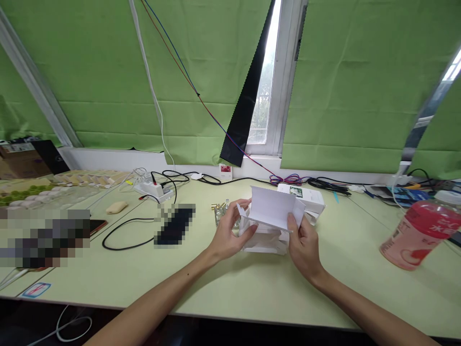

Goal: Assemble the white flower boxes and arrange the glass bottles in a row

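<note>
Green cloth [216,67] backs a pale table [216,288]; from my remote seat, white box [264,245] between the hands, left hand [232,233] curled around its side, right hand [304,245] pinching its flap [273,206]; I'd brace left, bend lightly along the crease

Green fabric curtains, lightly creased [201,43], across most of the back wall. Between panels, a narrow upright window pane of clear glass [264,96] in a white window frame [283,72]; bright daylight through it, outside mostly washed out. Black zigzag-edged fabric flap [245,115] along the gap's left side. Second bright slit at far right. Pale grey slanting post [34,72] at far left. Low white wall strip [108,159] below the curtains. Wide pale yellow-green tabletop [230,298], smooth, seams at left and right, pushed up near the wall. Under the front edge, very dark; floor details unclear.
</note>
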A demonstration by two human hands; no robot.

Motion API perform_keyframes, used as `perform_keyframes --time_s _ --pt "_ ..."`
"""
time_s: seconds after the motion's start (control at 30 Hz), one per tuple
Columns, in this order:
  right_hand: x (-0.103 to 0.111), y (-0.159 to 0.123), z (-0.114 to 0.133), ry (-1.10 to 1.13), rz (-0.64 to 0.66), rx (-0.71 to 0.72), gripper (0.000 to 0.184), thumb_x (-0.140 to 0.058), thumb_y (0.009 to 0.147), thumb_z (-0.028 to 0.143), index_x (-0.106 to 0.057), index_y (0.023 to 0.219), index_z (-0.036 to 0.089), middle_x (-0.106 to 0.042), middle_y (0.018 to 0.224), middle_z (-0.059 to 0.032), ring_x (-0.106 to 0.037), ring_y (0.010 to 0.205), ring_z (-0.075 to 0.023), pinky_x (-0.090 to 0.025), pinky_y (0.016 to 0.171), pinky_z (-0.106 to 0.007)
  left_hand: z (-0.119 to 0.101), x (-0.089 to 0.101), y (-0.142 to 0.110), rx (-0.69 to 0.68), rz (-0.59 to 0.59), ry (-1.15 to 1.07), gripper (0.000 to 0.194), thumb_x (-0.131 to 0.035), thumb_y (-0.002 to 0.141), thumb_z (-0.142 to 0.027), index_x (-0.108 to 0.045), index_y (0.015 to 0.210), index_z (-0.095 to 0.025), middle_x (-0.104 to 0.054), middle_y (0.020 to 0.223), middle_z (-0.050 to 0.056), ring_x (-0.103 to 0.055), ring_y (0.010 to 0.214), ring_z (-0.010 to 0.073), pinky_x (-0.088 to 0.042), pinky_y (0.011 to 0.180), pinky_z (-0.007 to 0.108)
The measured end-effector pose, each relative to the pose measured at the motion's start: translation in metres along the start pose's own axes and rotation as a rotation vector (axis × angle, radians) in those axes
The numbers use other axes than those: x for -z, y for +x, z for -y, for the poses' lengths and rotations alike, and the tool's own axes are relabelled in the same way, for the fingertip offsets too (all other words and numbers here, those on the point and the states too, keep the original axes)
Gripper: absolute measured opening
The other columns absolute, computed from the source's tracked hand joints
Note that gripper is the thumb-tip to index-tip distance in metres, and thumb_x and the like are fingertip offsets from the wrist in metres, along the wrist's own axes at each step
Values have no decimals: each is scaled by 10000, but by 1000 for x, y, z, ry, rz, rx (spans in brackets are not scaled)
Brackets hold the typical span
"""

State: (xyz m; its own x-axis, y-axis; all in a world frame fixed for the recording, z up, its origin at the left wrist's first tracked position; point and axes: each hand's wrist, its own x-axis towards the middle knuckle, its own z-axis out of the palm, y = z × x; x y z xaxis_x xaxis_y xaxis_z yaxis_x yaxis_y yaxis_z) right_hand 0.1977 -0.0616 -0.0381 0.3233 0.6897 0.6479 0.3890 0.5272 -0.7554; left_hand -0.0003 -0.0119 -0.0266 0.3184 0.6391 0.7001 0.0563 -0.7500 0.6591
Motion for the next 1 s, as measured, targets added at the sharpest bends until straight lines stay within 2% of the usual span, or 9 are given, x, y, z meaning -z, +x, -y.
perform_keyframes --time_s 0.23,0.37,0.5,0.67,0.77,0.87,0.93,1.0 --pt "-1 -2 -1 -13 42 61 296 -474 1003 422 -601 886 182 -555 674 6 -505 611 -147 -420 549 -270 2 1 -2 21 -18 72 479 -752 838 -333 -531 1252 -234 -628 1182 91 -614 1087 217 -511 959 370" --pt "0 -2 -1 -26 73 99 296 -466 1000 411 -610 884 180 -595 707 -17 -550 651 -163 -449 569 -279 2 1 -2 6 -49 96 414 -772 814 -379 -550 1129 -228 -622 1048 58 -592 950 190 -506 840 324" --pt "1 -2 1 -43 95 162 281 -449 998 378 -604 857 191 -562 672 -4 -525 612 -160 -437 546 -279 1 0 0 17 -58 42 362 -762 819 -391 -535 1050 -229 -587 951 25 -567 872 167 -492 776 294" --pt "2 -2 2 -59 106 193 330 -423 1006 357 -535 730 215 -467 588 24 -491 578 -153 -423 531 -272 0 0 1 43 -61 -3 296 -750 826 -401 -545 932 -216 -580 885 17 -566 843 172 -501 759 305" --pt "3 -2 1 -61 116 192 336 -403 1015 365 -540 751 210 -500 614 17 -491 571 -147 -434 535 -273 -1 0 3 39 -71 -1 291 -753 821 -407 -551 894 -210 -580 850 10 -566 824 169 -501 746 304" --pt "5 -2 1 -62 126 190 324 -374 1028 364 -600 873 192 -594 715 -15 -566 641 -163 -488 594 -292 -4 0 3 36 -63 4 285 -752 824 -394 -538 868 -211 -575 823 -1 -554 795 158 -486 723 291" --pt "7 -1 2 -64 128 199 321 -358 1035 352 -627 1079 182 -678 910 -68 -653 857 -202 -542 741 -335 -4 0 3 30 -55 27 280 -747 832 -382 -526 850 -212 -561 799 -11 -535 766 148 -467 702 279" --pt "8 -1 2 -69 117 220 381 -351 1039 336 -537 1339 193 -676 1184 -115 -636 1123 -235 -537 905 -388 -3 1 3 17 -53 67 286 -742 837 -387 -516 829 -212 -543 774 -18 -512 737 142 -446 675 271"
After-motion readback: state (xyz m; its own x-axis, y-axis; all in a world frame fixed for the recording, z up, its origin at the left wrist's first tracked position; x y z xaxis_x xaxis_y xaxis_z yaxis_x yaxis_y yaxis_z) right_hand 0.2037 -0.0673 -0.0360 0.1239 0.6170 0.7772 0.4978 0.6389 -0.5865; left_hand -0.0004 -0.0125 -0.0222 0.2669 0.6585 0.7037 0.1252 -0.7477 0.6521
